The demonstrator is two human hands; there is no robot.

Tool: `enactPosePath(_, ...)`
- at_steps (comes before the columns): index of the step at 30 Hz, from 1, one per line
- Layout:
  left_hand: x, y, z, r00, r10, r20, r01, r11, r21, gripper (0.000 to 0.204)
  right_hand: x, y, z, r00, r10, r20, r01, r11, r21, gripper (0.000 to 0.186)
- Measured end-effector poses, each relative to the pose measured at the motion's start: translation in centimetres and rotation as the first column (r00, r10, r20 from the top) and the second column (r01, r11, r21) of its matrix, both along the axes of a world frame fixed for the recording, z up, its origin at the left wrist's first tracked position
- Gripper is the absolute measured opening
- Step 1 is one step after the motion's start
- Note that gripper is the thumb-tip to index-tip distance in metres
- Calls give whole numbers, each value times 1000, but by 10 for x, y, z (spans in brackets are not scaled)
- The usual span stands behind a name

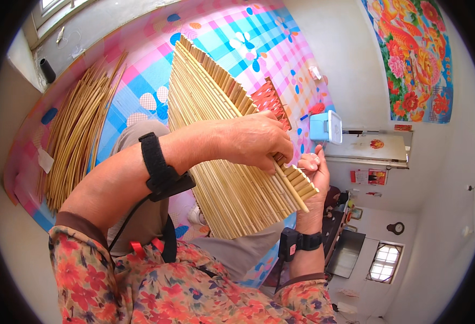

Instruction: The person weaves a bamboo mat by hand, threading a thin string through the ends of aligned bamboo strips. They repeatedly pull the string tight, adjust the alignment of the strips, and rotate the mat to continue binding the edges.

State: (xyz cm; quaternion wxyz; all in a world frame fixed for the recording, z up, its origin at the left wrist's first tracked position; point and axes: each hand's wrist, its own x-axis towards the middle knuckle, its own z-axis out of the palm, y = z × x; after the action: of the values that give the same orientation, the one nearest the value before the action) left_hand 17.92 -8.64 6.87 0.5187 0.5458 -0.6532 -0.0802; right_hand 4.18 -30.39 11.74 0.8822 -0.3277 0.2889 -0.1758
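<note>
A mat of straight, pale yellow stalks (232, 189) lies across my lap, its rows set close side by side and its far edge rising to a point. My left hand (259, 141) reaches over it from the left, fingers closed and pressed down on the stalks near the right edge. Just beyond the cut stalk ends, my right hand (314, 175) is curled with fingertips pinched together. Whatever thin thing those fingers may hold is too small to make out. Each wrist wears a black strap with a small device.
Loose long stalks (81, 135) lie in a heap on the left of the patterned floor covering (140, 81). A red patterned piece (270, 100) rests beyond the mat, and a light blue bin (319, 128) stands to the right. Farther right is dark furniture (332, 221).
</note>
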Motion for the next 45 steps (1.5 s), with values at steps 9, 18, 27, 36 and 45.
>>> enactPosePath(9,-5,27,5,993,84,86,-77,993,-87,34,17,21,9,987,154,-36,-158,972,-172,15)
enactPosePath(18,-13,38,10,998,61,-18,-61,998,-19,31,28,32,2,970,222,-98,-239,944,-229,14)
enactPosePath(27,-15,42,14,996,80,32,-83,992,95,28,26,32,-13,975,204,-85,-217,959,-180,16)
enactPosePath(36,-47,89,21,805,522,281,-581,788,202,69,-25,36,-31,936,228,-268,-351,667,-657,16)
enactPosePath(45,-126,114,-8,357,724,-591,-564,671,481,59,-87,134,-45,872,477,-112,-377,508,-775,13)
